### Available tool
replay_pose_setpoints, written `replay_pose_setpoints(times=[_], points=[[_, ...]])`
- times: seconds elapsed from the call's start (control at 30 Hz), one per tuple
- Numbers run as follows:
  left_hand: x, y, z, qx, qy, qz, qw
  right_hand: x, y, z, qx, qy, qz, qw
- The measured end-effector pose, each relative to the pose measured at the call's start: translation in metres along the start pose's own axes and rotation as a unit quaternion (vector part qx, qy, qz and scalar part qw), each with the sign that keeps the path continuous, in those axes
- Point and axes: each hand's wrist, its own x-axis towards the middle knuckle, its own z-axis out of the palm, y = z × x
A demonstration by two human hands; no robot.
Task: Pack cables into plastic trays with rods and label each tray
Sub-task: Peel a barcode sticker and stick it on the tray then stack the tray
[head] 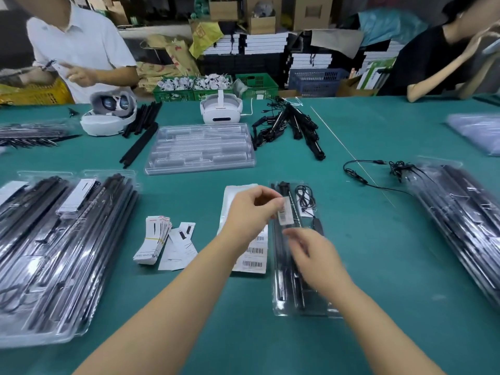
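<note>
The step in hand is judged to be labelling of a filled tray. A barcode sticker (286, 215) is pinched between thumb and fingers of the left hand (250, 212) and held just above the upper half of the packed tray (297, 255), which lies lengthwise on the green bench (378, 266) directly before the worker. Inside the tray, black rods (281, 266) run along its left side and a coiled cable (304, 197) sits in the far right pocket. The right hand (315, 259) is over the tray's middle, its fingers loosely curled and blurred; whether the tray is touched or steadied by it cannot be told.

The sticker sheet (251, 251) lies just left of the tray, partly hidden by the left forearm, with several barcodes remaining.

For a sound result, the tray should be held flat and still while the sticker is brought down square to the tray's long edge, on a flat part of the plastic and not across a ridge. One edge should be set first and the rest smoothed outward, so that creases and bubbles over the barcode are avoided. Adhesive contact with fingertips should be kept minimal.
</note>
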Motion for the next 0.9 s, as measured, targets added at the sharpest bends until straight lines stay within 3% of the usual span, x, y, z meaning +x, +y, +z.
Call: replay_pose_setpoints(times=[0.03, 0.1, 0.17, 0.37, 0.53, 0.67, 0.9], points=[[-0.003, 0.000, 0.007, -0.002, -0.026, -0.011, 1.000, 0.000, 0.003, -0.010, 0.106, -0.005, 0.065, 0.992], [-0.009, -0.002, 0.024, -0.006, -0.067, -0.031, 0.997, -0.002, 0.011, -0.027, 0.302, -0.027, 0.169, 0.938], [-0.013, -0.005, 0.038, -0.002, -0.093, -0.041, 0.995, -0.007, 0.021, -0.042, 0.369, -0.040, 0.201, 0.907], [-0.019, -0.016, 0.065, 0.035, -0.122, -0.061, 0.990, -0.028, 0.045, -0.053, 0.311, -0.029, 0.156, 0.937], [-0.014, -0.028, 0.071, 0.189, -0.108, -0.010, 0.976, -0.035, 0.052, -0.055, 0.261, -0.042, 0.149, 0.953], [-0.009, -0.035, 0.071, 0.177, -0.097, -0.039, 0.979, -0.041, 0.062, -0.057, 0.193, -0.061, 0.166, 0.965], [-0.012, -0.034, 0.074, 0.212, -0.171, -0.078, 0.959, -0.046, 0.068, -0.056, 0.177, -0.041, 0.142, 0.973]])
